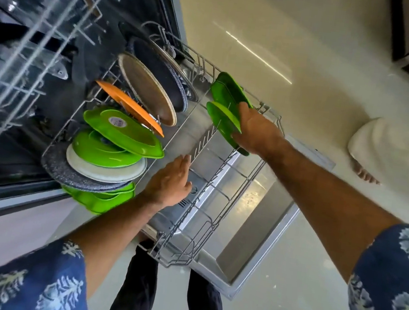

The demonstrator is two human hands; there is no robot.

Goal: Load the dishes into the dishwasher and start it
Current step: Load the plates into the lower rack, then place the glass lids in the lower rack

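My right hand (pixel 254 130) grips a green plate (pixel 223 119) at the far side of the lower rack (pixel 222 191), fingers curled on its rim. My left hand (pixel 171 180) hovers flat, fingers together (holding nothing). Missing the tines, the plate could topple.

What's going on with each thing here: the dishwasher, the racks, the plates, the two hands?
Dishwasher door: open, folded down.
Lower rack: pulled out over the door, partly loaded.
Upper rack: blurred, contents unclear.
Orange plate: on edge in the rack.
Green plates: held by the right hand.
Left hand: open, holding nothing.
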